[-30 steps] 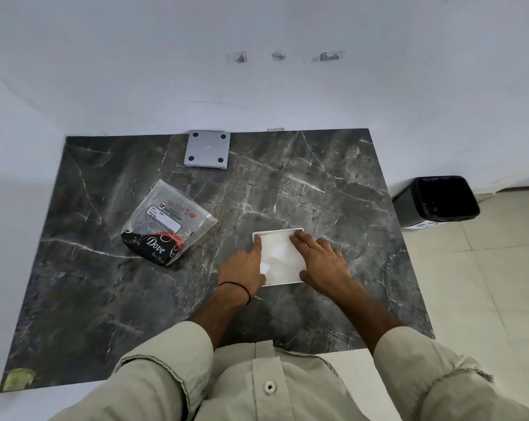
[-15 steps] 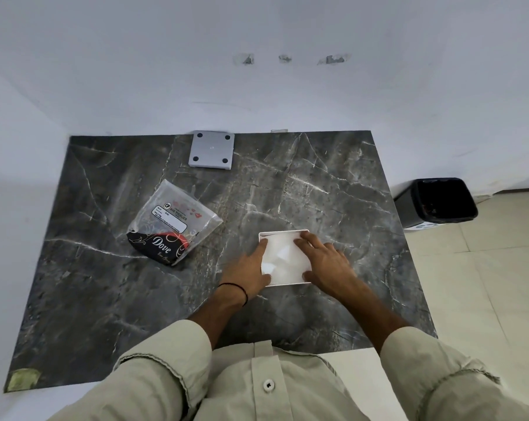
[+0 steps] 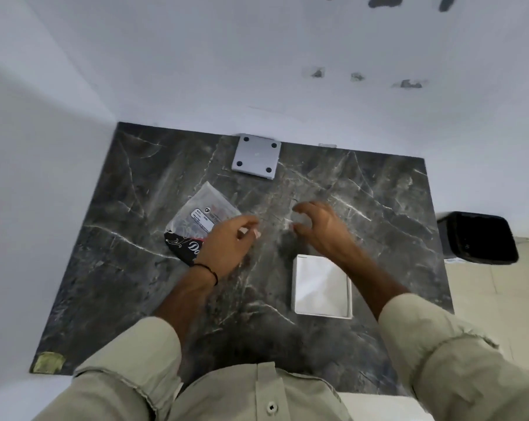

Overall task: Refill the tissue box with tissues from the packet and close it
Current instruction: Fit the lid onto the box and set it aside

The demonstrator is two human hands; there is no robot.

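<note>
The white tissue box [image 3: 321, 287] lies open on the dark marble table [image 3: 135, 284], with white tissues filling it. Its grey lid [image 3: 255, 156], underside up with small dark feet, rests at the table's far edge. The clear tissue packet [image 3: 196, 220] with a black printed end lies left of centre. My left hand [image 3: 226, 247] hovers over the packet's right side, fingers curled and apart, holding nothing. My right hand [image 3: 321, 229] hovers above the table beyond the box, fingers spread and empty.
A black waste bin [image 3: 479, 238] stands on the tiled floor right of the table. White walls [image 3: 257, 71] close in behind and to the left. A yellowish sticker [image 3: 49, 361] marks the table's near left corner.
Both hands have lifted off the tissue box and moved away from me, toward the far side of the table. The camera view has tilted and shifted, so the box sits nearer me.
</note>
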